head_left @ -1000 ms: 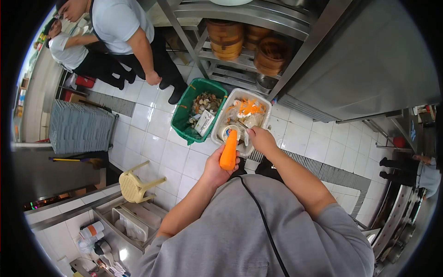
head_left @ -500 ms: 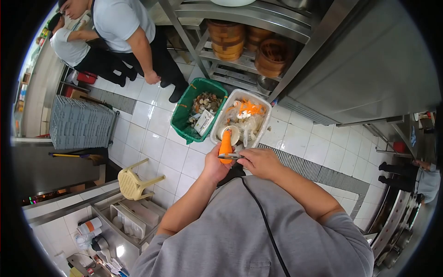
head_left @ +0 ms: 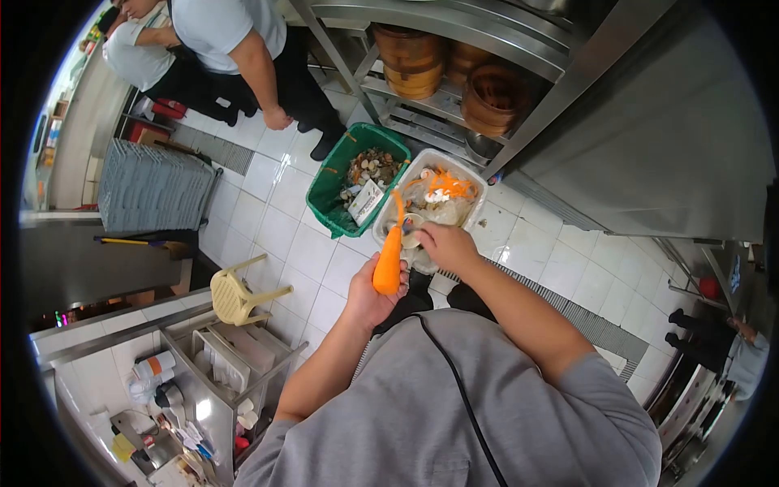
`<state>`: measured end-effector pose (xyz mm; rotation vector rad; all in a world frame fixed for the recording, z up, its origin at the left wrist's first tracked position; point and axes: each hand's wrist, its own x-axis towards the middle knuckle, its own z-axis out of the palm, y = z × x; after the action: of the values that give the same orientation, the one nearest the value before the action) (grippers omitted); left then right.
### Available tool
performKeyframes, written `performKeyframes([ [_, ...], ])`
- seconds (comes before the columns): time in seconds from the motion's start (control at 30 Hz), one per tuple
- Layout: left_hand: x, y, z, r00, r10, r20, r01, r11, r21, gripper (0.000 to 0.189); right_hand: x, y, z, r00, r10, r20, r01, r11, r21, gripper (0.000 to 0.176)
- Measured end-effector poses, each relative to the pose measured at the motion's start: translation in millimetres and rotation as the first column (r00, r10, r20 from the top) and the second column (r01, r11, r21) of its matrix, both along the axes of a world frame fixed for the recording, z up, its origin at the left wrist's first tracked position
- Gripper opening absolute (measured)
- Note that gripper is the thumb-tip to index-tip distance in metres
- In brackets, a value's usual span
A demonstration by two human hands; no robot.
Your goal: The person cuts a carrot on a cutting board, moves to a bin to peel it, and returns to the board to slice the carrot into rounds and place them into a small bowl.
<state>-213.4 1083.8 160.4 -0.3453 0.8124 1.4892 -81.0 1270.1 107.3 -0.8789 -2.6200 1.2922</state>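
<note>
My left hand (head_left: 370, 297) is closed around the thick end of a peeled orange carrot (head_left: 388, 269), whose narrow tip points away from me. A thin strip of orange peel (head_left: 398, 208) stands out from that tip. My right hand (head_left: 448, 247) is closed just right of the tip. It holds the peeler, now mostly hidden by the fingers. Beneath both hands is a white bin (head_left: 479, 191) with orange peelings (head_left: 454, 185) and clear plastic in it. A green bin (head_left: 323, 195) with food scraps and a white carton stands against its left side.
A metal rack (head_left: 442, 20) with bamboo steamers (head_left: 408, 61) stands beyond the bins. Two people (head_left: 231, 57) are at the upper left, near stacked grey crates (head_left: 154, 187). A yellow stool (head_left: 235, 294) is on the left. Another person (head_left: 742, 341) stands far right.
My right hand has pushed the peeler from the carrot's thick end out past its tip. A strip of peel now stands out there. My view has shifted slightly.
</note>
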Motion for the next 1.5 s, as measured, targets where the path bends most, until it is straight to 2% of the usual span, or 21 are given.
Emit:
performKeyframes([
  [0.07, 9, -4, 2, 1.0, 0.016, 0.026, -0.016, 1.0, 0.004, 0.04, -6, 14, -55, 0.966, -0.083, 0.244, 0.091, 0.996, -0.021, 0.044],
  [0.17, 14, -11, 5, 0.998, 0.049, 0.032, -0.049, 0.999, -0.023, 0.044, 5, 24, -125, 0.9, -0.119, 0.42, 0.179, 0.978, -0.106, 0.05],
  [0.37, -4, -24, -17, 0.999, 0.009, -0.052, -0.01, 1.0, -0.027, 0.047, 49, 26, -146, 0.913, -0.074, 0.4, 0.182, 0.954, -0.237, 0.05],
  [0.43, -15, -22, -30, 0.994, -0.068, -0.087, 0.064, 0.997, -0.038, 0.047, 77, 22, -127, 0.884, -0.163, 0.438, 0.295, 0.922, -0.252, 0.042],
  [0.5, -29, -17, -53, 0.975, -0.16, -0.156, 0.152, 0.987, -0.06, 0.046, 117, 15, -104, 0.794, -0.223, 0.565, 0.489, 0.787, -0.376, 0.037],
  [0.53, -38, -16, -72, 0.952, -0.234, -0.196, 0.219, 0.971, -0.097, 0.043, 147, 5, -117, 0.764, -0.303, 0.569, 0.555, 0.758, -0.343, 0.037],
  [0.6, -56, -12, -109, 0.874, -0.401, -0.275, 0.371, 0.915, -0.156, 0.042, 212, -28, -164, 0.765, -0.525, 0.372, 0.523, 0.844, 0.115, 0.036],
  [0.63, -69, -13, -137, 0.754, -0.558, -0.348, 0.484, 0.829, -0.28, 0.039, 236, -46, -161, 0.699, -0.606, 0.379, 0.602, 0.785, 0.145, 0.036],
  [0.7, -105, -23, -207, 0.428, -0.8, -0.421, 0.647, 0.596, -0.475, 0.033, 287, -94, -148, 0.441, -0.806, 0.395, 0.852, 0.514, 0.097, 0.039],
  [0.73, -135, -34, -256, 0.16, -0.881, -0.446, 0.713, 0.416, -0.565, 0.037, 322, -131, -188, 0.321, -0.919, 0.229, 0.938, 0.342, 0.059, 0.039],
  [0.77, -162, -34, -278, -0.443, -0.797, -0.41, 0.666, 0.014, -0.746, 0.043, 334, -165, -173, 0.149, -0.928, 0.342, 0.976, 0.193, 0.099, 0.036],
  [0.8, -186, -41, -313, -0.957, -0.011, -0.289, 0.282, -0.248, -0.927, 0.052, 351, -207, -174, 0.066, -0.944, 0.323, 0.993, 0.093, 0.067, 0.032],
  [0.83, -192, -55, -327, -0.978, -0.206, 0.034, 0.038, -0.337, -0.941, 0.049, 358, -243, -151, -0.045, -0.908, 0.417, 0.999, -0.033, 0.037, 0.028],
  [0.87, -191, -52, -314, -0.946, -0.314, 0.081, 0.056, -0.402, -0.914, 0.048, 363, -284, -136, -0.134, -0.859, 0.494, 0.991, -0.126, 0.051, 0.03],
  [0.9, -175, -43, -295, -0.891, -0.454, 0.017, 0.189, -0.405, -0.895, 0.047, 367, -331, -127, -0.192, -0.853, 0.485, 0.977, -0.12, 0.176, 0.035],
  [0.93, -156, -41, -281, -0.866, -0.501, 0.01, 0.227, -0.411, -0.883, 0.047, 371, -374, -124, -0.305, -0.777, 0.552, 0.95, -0.289, 0.118, 0.039],
  [1.0, -110, -29, -262, -0.879, -0.476, -0.023, 0.248, -0.416, -0.875, 0.046, 375, -468, -124, -0.356, -0.708, 0.61, 0.925, -0.362, 0.12, 0.042],
  [1.07, -66, -15, -246, -0.904, -0.424, -0.057, 0.25, -0.417, -0.874, 0.045, 358, -569, -149, -0.594, -0.682, 0.428, 0.796, -0.575, 0.189, 0.039],
  [1.17, -12, 6, -236, -0.92, -0.375, -0.114, 0.266, -0.383, -0.885, 0.043, 318, -674, -123, -0.782, -0.472, 0.408, 0.567, -0.81, 0.149, 0.034],
  [1.43, 196, -9, -244, -0.879, -0.291, -0.379, 0.457, -0.283, -0.843, 0.04, 304, -864, -110, -0.923, -0.239, 0.303, 0.271, -0.96, 0.068, 0.031],
  [1.5, 248, -42, -232, -0.782, -0.369, -0.503, 0.614, -0.31, -0.726, 0.036, 327, -894, -99, -0.971, -0.198, 0.131, 0.203, -0.979, 0.03, 0.027],
])
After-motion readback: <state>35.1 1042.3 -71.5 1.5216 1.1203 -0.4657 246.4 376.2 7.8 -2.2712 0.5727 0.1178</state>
